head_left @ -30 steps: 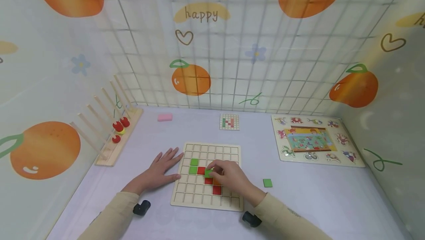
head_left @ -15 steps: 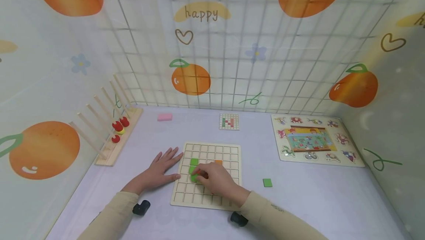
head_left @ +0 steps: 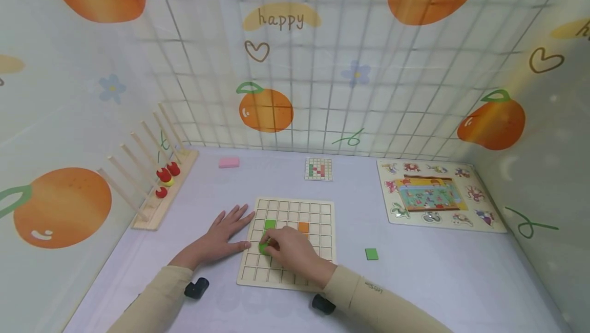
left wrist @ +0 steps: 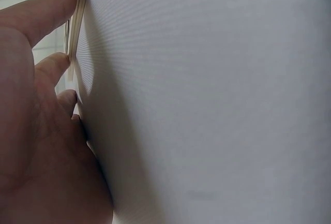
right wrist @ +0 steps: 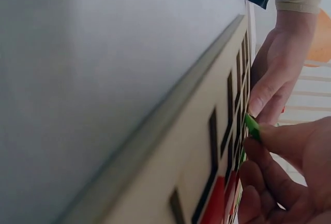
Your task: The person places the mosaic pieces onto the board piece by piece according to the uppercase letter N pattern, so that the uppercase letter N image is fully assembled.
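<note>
My left hand (head_left: 221, 240) rests flat on the table with its fingers spread. Its fingertips and thumb touch the left edge of the wooden grid board (head_left: 249, 273), which also shows edge-on in the left wrist view. Between thumb and fingertips, my right hand (head_left: 297, 253) pinches a green square tile (right wrist: 252, 126) over the board's left part. That tile looks slightly tilted in the right wrist view. Just behind it, another green tile (head_left: 270, 224) lies in a cell. An orange tile (head_left: 303, 227) sits farther right. Red tiles (right wrist: 214, 203) show in the right wrist view; the right hand hides them from the head.
A loose green tile (head_left: 371, 254) lies right of the board. Behind stand a small pattern card (head_left: 318, 169) and a pink block (head_left: 229, 162). A peg rack (head_left: 166, 189) with red beads is at left, an animal puzzle (head_left: 433, 194) at right.
My right hand has carried the green tile left across the board, from the middle to near the left columns. The orange tile is uncovered; the red tiles became hidden. My left hand stays put.
</note>
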`<action>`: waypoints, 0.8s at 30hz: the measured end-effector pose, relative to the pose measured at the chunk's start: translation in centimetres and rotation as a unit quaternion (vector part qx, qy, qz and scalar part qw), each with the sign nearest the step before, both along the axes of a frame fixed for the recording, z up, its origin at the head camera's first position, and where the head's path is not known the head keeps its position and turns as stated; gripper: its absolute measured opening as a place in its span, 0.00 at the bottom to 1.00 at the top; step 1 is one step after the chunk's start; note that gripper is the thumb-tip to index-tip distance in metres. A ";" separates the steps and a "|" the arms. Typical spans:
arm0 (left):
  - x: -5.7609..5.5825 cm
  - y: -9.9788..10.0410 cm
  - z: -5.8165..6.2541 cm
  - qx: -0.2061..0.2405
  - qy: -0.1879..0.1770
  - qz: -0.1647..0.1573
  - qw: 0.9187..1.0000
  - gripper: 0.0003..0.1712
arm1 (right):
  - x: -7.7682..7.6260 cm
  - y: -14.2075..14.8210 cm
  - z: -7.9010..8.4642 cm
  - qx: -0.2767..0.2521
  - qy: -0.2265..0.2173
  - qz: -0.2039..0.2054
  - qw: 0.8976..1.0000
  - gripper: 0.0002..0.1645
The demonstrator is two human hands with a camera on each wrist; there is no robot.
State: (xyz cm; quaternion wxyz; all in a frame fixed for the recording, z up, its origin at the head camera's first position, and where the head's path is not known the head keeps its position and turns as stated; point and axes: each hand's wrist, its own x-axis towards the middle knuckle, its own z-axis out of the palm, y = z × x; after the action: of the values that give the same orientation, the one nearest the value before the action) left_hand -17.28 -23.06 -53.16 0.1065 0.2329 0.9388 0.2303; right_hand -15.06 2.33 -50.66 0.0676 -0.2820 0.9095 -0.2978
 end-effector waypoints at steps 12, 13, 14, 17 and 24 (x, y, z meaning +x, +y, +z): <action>0.0 0.0 -0.2 -0.005 0.004 0.001 1.000 0.47 | 0.1 0.1 0.0 0.069 0.083 0.007 0.994 0.12; 0.0 0.0 -0.1 -0.005 0.004 0.001 1.000 0.47 | 0.1 0.1 0.0 0.073 0.087 0.006 0.994 0.12; 0.0 0.0 -0.1 -0.004 0.003 0.002 1.000 0.47 | 0.1 0.1 0.0 0.076 0.088 0.006 0.993 0.12; 0.1 0.1 -0.1 -0.004 0.000 0.004 1.000 0.47 | 0.1 0.1 -0.1 0.082 0.092 0.006 0.992 0.11; 0.0 0.1 0.0 -0.005 0.001 0.003 1.000 0.47 | 0.1 0.1 -0.1 0.091 0.098 0.003 0.991 0.11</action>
State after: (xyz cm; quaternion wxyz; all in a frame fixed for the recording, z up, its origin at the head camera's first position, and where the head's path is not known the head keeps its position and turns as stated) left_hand -17.25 -22.96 -53.18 0.1061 0.2298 0.9408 0.2257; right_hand -14.94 2.38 -50.71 0.0045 -0.3057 0.9340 -0.1847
